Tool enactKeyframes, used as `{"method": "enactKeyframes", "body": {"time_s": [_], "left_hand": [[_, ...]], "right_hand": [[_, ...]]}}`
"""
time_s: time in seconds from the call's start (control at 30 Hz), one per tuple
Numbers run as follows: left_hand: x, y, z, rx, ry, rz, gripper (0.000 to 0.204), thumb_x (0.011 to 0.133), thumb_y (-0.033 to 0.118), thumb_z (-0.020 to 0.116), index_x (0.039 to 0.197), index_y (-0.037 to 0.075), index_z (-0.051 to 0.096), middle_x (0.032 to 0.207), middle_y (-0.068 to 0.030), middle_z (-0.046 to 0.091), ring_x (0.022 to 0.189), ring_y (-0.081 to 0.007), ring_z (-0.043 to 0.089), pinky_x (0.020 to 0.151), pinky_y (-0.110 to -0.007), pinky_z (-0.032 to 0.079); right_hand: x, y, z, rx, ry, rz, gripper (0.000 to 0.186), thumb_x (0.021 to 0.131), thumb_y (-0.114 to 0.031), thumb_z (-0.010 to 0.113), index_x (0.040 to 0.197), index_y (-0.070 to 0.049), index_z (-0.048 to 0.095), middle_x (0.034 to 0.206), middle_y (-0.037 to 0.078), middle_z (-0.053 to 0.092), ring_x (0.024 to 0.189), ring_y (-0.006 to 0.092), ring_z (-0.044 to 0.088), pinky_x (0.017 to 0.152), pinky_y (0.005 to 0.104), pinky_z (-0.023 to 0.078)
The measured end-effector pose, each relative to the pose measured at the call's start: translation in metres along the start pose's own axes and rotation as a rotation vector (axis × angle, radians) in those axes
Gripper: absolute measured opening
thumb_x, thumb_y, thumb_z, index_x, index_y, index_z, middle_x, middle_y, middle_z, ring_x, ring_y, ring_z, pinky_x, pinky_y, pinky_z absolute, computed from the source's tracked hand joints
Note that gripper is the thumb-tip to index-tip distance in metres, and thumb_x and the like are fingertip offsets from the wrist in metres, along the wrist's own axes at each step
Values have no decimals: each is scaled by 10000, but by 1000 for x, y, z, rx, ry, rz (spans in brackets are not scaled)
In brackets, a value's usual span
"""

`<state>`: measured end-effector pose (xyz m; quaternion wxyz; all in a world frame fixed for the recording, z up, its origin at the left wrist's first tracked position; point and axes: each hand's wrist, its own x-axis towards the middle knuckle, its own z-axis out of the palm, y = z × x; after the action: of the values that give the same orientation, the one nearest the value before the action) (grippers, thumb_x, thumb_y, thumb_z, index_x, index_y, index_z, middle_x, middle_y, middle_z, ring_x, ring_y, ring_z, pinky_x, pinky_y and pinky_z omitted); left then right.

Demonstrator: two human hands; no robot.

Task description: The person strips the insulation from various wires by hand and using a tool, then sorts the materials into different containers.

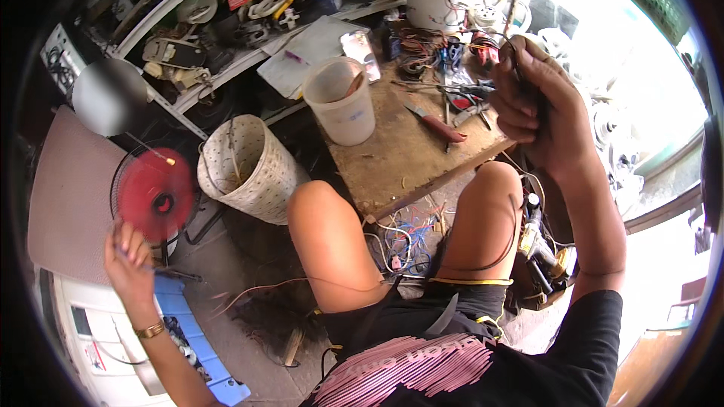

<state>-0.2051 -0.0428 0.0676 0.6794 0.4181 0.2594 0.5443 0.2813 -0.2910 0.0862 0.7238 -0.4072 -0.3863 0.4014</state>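
My right hand [539,98] is raised beyond the wooden work table's right side, its fingers closed round a thin dark cable [505,39]. Out to the left, my left hand [130,260] is slightly blurred in front of a red fan [154,192]. Its fingers are curled, and a dark, thin thing juts out near them, too unclear to name. A thin dark cord [494,262] curves over my right thigh, and a reddish wire [283,282] stretches over the left. On my lap lies a grey, curved, pointed strip [443,316]. A knife with a red handle [439,126] rests on the table [377,173].
A translucent white bucket [343,109] stands at the table's left, beside a white perforated basket [253,162]. Pliers [461,99], coiled wires [422,49] and a white pot [435,7] crowd the far side. Loose wires [411,237] lie between my knees. Shelves [181,102] hold assorted parts.
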Motion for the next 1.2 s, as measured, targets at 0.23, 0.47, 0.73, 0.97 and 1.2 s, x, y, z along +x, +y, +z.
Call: {"method": "enactKeyframes", "body": {"time_s": [0.23,0.47,0.73,0.97,1.2], "left_hand": [[-1,-54,136,-164,-297,-141,186,972,176,415,1083,81,531,766,16,388,729,-109,431,752,-294,388],[-10,-102,157,-278,-314,-325,210,900,253,497,1068,126,500,796,18,428,773,-137,446,799,-340,392],[-20,-154,192,-346,-341,-332,301,834,97,530,1127,119,465,863,10,434,830,-140,434,831,-349,375],[-22,-163,188,-36,-479,-229,317,880,133,596,1152,86,441,911,-9,452,866,-138,447,800,-307,388],[-34,-167,185,535,-711,-125,132,938,137,566,1003,34,516,882,-4,497,795,-63,496,704,-209,434]], "right_hand": [[3,83,67,-398,-361,-26,358,907,-344,546,713,-49,602,573,45,543,527,141,520,491,293,406],[-16,200,40,-959,-720,-121,232,846,-269,637,928,-57,684,739,160,654,704,310,649,666,384,519],[-1,169,105,-562,-158,-262,260,731,-149,766,805,13,577,753,132,604,631,270,620,584,350,498],[-6,166,88,-227,-169,-150,120,799,-39,695,808,46,612,830,107,647,724,151,620,642,270,486],[-7,167,80,-24,-191,3,82,868,-24,638,865,49,601,820,72,647,755,108,610,686,249,504]]}}
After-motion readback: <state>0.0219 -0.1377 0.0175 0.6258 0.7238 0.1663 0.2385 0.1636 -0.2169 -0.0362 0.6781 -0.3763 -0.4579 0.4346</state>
